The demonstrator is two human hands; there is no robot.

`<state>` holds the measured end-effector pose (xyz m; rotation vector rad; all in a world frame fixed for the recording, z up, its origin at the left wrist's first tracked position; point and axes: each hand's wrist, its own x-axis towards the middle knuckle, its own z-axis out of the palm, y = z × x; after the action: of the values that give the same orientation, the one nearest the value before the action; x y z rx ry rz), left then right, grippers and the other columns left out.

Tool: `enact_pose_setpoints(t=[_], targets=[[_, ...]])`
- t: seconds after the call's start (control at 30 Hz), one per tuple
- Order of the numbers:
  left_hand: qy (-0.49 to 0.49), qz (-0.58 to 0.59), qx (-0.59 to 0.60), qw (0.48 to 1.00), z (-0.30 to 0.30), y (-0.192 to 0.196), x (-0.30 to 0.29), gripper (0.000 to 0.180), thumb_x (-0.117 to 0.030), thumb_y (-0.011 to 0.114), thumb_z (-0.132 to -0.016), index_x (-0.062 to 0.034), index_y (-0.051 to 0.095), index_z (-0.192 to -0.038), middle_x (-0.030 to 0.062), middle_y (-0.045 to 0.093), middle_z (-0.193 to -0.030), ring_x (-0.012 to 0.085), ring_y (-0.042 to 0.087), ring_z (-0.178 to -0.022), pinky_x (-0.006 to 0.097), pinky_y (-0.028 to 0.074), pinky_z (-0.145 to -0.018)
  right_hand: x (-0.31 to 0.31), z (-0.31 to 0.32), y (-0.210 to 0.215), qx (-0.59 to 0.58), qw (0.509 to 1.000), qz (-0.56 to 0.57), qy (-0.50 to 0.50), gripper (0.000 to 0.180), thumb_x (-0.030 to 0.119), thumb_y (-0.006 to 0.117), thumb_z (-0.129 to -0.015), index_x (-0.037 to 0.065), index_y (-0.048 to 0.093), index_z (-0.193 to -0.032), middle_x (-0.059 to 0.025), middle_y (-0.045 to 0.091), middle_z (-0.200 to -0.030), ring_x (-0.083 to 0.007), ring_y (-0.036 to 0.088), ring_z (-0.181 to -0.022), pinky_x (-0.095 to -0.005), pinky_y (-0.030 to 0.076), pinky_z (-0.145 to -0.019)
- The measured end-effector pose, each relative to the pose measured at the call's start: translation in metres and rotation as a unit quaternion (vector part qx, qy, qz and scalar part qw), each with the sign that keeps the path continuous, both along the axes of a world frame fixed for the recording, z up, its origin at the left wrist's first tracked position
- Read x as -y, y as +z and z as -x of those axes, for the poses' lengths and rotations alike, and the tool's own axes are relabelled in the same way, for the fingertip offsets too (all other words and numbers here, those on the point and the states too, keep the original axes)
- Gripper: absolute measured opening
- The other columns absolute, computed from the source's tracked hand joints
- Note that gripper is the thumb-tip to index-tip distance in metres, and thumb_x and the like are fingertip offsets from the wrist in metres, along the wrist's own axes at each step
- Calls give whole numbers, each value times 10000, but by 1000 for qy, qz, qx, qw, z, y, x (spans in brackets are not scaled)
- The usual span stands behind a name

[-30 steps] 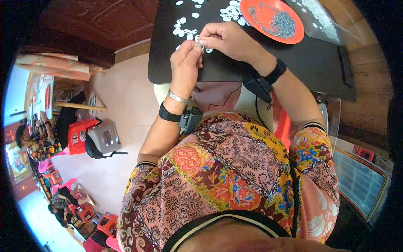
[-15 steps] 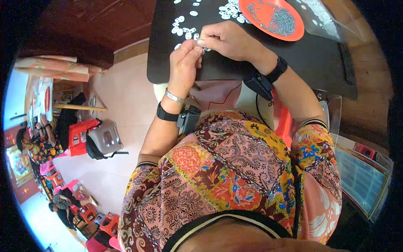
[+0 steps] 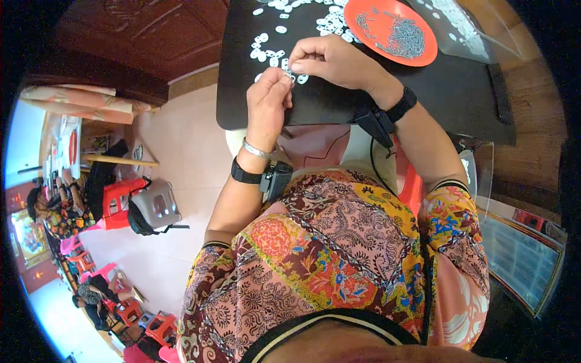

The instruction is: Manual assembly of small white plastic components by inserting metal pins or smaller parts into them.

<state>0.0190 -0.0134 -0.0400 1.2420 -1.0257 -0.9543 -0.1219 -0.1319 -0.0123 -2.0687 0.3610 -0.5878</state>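
Observation:
My left hand [image 3: 266,97] pinches a small white oval piece [image 3: 289,75] between thumb and fingertips, over the near left part of the dark table [image 3: 363,103]. My right hand [image 3: 339,62] meets it there, thumb and forefinger pressed together at the piece's far side. Whatever sits in the right fingertips is too small to make out. Just beyond and beside the hands lie loose white oval pieces [image 3: 261,55] with holes in them. A denser heap of the same white pieces [image 3: 331,22] spreads farther back.
An orange-red plate [image 3: 427,55] of small grey metal pins [image 3: 405,39] stands beyond my right hand. At the far right is a clear plastic bag [image 3: 463,24] of white pieces. Other people [image 3: 54,206] sit at the left among red stools [image 3: 115,202] and a grey stool [image 3: 158,202].
The white piece between my fingertips shows more plainly now. Both hands remain together at the same spot over the table, while the whole view has shifted slightly.

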Motion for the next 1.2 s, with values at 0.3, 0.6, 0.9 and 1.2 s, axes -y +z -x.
enact_pose_setpoints(t=[0.3,0.6,0.9,1.2], targets=[[21,8,44,999,4,2,-1,187,-134,488,-895,-18,537,-757,-16,468,-607,65,422,-547,228,341,-497,-9,-6,-7,6,992,123,-34,153,173,537,-874,21,533,-860,-101,558,-683,-200,538,-615,-309,423,-581],[17,12,34,999,5,-3,-2,173,-129,476,-894,-35,523,-757,-19,461,-627,58,413,-557,219,331,-500,-17,-7,-7,27,992,118,-42,133,151,536,-856,24,506,-837,-140,540,-701,-296,539,-640,-353,430,-589],[7,54,23,998,0,-9,0,183,-139,477,-899,-13,536,-780,-6,481,-621,68,428,-546,225,355,-496,-10,-3,3,-23,997,72,-22,156,170,536,-873,16,535,-847,-91,560,-701,-201,553,-633,-317,439,-596],[18,122,-148,981,-7,-13,-11,143,-103,453,-905,-37,522,-799,-15,485,-650,50,418,-566,187,335,-524,19,-39,28,-132,943,303,-48,247,200,580,-836,63,611,-1039,-101,629,-961,-287,595,-898,-367,474,-790]])
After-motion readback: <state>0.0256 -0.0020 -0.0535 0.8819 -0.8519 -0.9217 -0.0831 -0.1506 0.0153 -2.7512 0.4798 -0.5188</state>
